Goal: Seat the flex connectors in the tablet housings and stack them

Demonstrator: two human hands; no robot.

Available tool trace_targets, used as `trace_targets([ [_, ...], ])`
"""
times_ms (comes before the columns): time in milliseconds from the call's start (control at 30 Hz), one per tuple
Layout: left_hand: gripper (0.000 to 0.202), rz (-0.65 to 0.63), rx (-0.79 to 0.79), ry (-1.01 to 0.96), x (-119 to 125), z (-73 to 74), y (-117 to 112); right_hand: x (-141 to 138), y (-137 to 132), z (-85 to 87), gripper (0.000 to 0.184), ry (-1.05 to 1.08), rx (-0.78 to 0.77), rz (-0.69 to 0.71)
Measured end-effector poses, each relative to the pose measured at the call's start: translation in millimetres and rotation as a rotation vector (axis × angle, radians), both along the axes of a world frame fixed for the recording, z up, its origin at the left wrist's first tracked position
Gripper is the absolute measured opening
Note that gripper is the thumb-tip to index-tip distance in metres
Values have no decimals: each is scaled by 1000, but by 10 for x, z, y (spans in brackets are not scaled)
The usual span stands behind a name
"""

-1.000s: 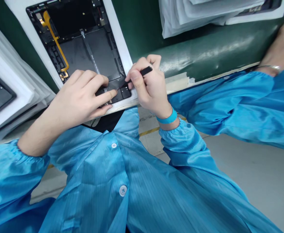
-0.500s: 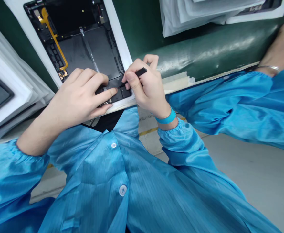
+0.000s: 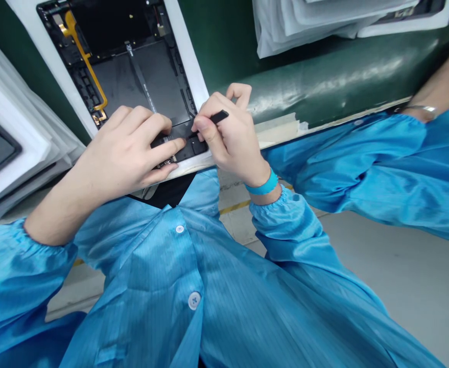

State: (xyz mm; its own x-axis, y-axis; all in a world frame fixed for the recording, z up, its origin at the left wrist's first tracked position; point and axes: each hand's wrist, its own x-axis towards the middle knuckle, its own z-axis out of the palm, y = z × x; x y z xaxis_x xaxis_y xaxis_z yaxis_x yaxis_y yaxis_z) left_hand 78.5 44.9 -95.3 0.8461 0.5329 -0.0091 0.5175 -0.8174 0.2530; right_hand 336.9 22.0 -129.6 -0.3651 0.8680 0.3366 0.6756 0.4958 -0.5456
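Note:
An opened tablet [image 3: 132, 76] with black internals and an orange flex cable [image 3: 82, 59] lies in a white foam tray [image 3: 188, 56] on the green belt. My left hand [image 3: 128, 151] rests on the tablet's near edge, fingers curled and pressing down on it. My right hand [image 3: 230, 135] pinches a thin black tool [image 3: 212, 120], its tip on the tablet's near right corner beside my left fingertips. I wear a blue wrist strap [image 3: 262, 186].
A stack of white foam trays [image 3: 13, 138] with another device sits at the left. More foam trays [image 3: 324, 20] lie at the top right. A co-worker's blue sleeve [image 3: 381, 158] and hand [image 3: 444, 82] reach along the green belt [image 3: 324, 87] at right.
My right hand with the black tool has shifted slightly left along the tablet's edge. The co-worker's hand has drawn a little to the right. My left hand stays put.

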Motion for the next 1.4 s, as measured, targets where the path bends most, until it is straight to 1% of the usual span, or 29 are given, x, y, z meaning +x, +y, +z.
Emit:
trace_targets([
  [100,46,-7,11,-1,10,4,5,6,4,-16,61,-17,5,6],
  [300,46,-27,67,5,4,-15,12,-5,-27,4,58,60,-7,-17],
  [433,46,-42,96,4,-7,-33,16,-9,-34,11,60,46,6,-19],
  [500,45,-37,78,-5,-11,-44,18,-8,-38,11,59,38,16,-16],
  [667,45,-31,45,-19,-22,-70,24,5,-47,6,60,-3,-31,-31],
  [867,46,-29,41,-32,-9,-48,16,-10,-36,19,55,106,-93,-23],
  [967,47,-24,14,-30,3,-26,12,-18,-19,52,56,89,-139,-35],
  [1067,48,0,-34,-47,-3,-23,16,-4,20,78,54,77,-138,-27],
  [1167,48,45,-124,-79,-17,-23,34,25,77,89,47,178,-120,42],
  [1233,49,74,-178,-102,-1,1,60,44,113,77,44,223,-154,75],
  [1300,51,96,-201,-81,63,64,103,53,142,36,49,258,-201,43],
  [1400,45,133,-168,96,257,226,220,48,177,-57,61,414,-232,-52],
])
